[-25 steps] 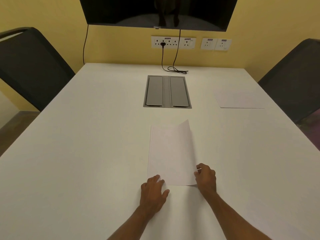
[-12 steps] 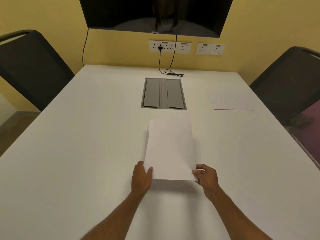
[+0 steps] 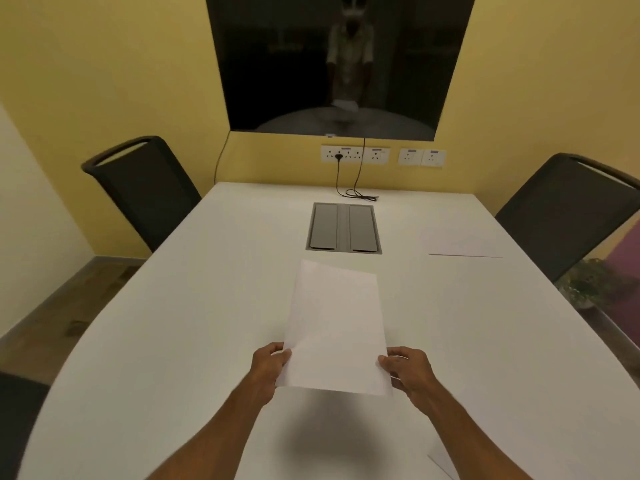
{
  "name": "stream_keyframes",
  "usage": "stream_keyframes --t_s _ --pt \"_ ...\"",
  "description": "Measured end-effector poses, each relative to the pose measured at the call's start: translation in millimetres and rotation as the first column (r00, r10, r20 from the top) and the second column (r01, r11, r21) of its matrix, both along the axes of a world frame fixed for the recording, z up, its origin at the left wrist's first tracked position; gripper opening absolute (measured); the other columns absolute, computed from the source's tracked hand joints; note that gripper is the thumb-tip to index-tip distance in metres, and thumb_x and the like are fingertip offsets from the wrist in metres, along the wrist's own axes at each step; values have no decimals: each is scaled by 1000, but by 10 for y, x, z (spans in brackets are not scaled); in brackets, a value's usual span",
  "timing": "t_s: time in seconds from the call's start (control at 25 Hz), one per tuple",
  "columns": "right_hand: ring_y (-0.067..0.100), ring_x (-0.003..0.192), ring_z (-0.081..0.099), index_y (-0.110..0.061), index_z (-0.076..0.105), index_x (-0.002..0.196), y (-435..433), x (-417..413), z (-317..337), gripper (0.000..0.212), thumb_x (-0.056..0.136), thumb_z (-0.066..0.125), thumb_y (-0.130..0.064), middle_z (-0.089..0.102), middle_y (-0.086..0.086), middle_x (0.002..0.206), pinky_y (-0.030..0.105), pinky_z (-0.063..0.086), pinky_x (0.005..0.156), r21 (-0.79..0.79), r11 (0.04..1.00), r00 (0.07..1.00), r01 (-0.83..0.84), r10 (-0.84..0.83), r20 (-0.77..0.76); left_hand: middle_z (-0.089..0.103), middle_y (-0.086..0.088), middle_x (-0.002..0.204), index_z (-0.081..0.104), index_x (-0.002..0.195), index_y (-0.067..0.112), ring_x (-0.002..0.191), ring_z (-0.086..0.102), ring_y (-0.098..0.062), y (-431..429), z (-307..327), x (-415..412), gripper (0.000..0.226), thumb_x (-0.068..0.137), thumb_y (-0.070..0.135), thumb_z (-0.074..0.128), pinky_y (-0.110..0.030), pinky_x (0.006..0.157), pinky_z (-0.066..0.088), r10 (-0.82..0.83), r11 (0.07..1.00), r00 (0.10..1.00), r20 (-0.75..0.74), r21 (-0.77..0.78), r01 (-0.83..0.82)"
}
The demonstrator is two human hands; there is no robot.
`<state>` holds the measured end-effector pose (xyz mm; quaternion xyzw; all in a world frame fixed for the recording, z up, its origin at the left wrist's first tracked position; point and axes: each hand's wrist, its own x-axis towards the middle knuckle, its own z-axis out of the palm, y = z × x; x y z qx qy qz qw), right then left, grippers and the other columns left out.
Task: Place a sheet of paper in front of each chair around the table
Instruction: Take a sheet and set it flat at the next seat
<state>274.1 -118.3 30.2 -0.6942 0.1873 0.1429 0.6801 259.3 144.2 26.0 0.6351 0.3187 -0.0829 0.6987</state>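
Paper sheet (image 3: 335,327) was held in the air over the near middle of the white table (image 3: 166,348), slightly skewed, with a soft shadow (image 3: 311,441) on the tabletop below it. Both forearms reached forward from the bottom edge. The left hand (image 3: 268,367) gripped the near left corner and the right hand (image 3: 410,372) the near right corner. On each hand the fingers (image 3: 385,360) were curled and closed on the edge, thumb on top and the rest underneath. A second sheet (image 3: 464,242) lay flat at the far right of the table in front of the right chair (image 3: 564,216). The left chair (image 3: 145,188) stood at the opposite side, and the corner of another sheet (image 3: 441,465) showed at the bottom right. One second earlier the paper sheet lay on the table with only its right edge lifted by the right hand, while the left hand rested flat beside it. Half a second earlier the left hand had taken the left edge. Since then both hands had raised it clear of the surface. The camera had also risen, so more of the dark screen (image 3: 346,64) and both chairs came into sight.
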Motion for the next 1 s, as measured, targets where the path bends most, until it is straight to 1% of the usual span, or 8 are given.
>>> stream_keyframes --t_s 0.16,0.36,0.52,0.56,0.64,0.72,0.88,1.0 --pt "31 80 67 3 65 99 341 -239 168 19 80 69 1 70 21 95 35 56 69 -21 999 999 -44 44 28 67 -8 88 63 101 7 74 62 -22 280 219 -616 12 92 4 55 -28 60 50 10 1000 1000 2 -13 -10" --pt "27 72 64 3 64 98 1039 -626 332 18 81 67 5 68 19 87 34 54 67 10 977 976 -213 212 46 67 -9 91 64 106 4 76 62 -22 900 471 -1398 15 92 5 57 -29 66 51 111 993 994 14 39 -111" --pt "28 73 65 4 63 101 1701 -948 448 20 81 67 5 68 17 86 34 54 64 24 946 944 -324 322 75 63 -10 97 62 106 4 75 60 -18 1435 712 -2010 15 92 6 58 -26 63 49 192 976 981 23 104 -194" --pt "29 74 65 4 63 102 1890 -1040 484 20 81 66 5 68 18 87 34 54 64 27 936 934 -350 347 84 64 -10 99 62 107 2 77 60 -18 1598 761 -2165 16 91 6 58 -27 64 50 217 969 976 33 116 -219" --pt "29 74 66 6 63 103 2229 -1213 558 21 82 66 5 69 18 87 33 54 62 31 922 919 -385 381 101 66 -13 108 61 113 -2 91 64 -25 1906 825 -2413 25 90 7 60 -33 77 54 251 959 967 50 124 -255" --pt "28 71 66 6 62 103 2554 -1405 639 21 82 65 5 68 16 85 29 54 57 27 914 908 -406 400 124 66 -14 109 61 116 -3 99 64 -29 2199 899 -2649 28 89 6 62 -39 86 54 283 950 957 63 120 -289" --pt "25 69 65 6 62 103 3157 -1871 776 20 83 64 4 67 14 84 24 53 49 28 912 901 -409 399 169 64 -13 104 63 111 -1 95 63 -28 2754 1074 -3116 22 89 4 61 -35 76 55 319 936 942 106 121 -330" --pt "26 72 64 7 62 106 3433 -2151 821 23 84 64 3 67 15 87 27 53 55 26 922 908 -387 376 187 65 -14 113 63 112 3 102 64 -29 3097 1145 -3339 25 88 7 63 -42 88 55 300 938 947 114 147 -315"
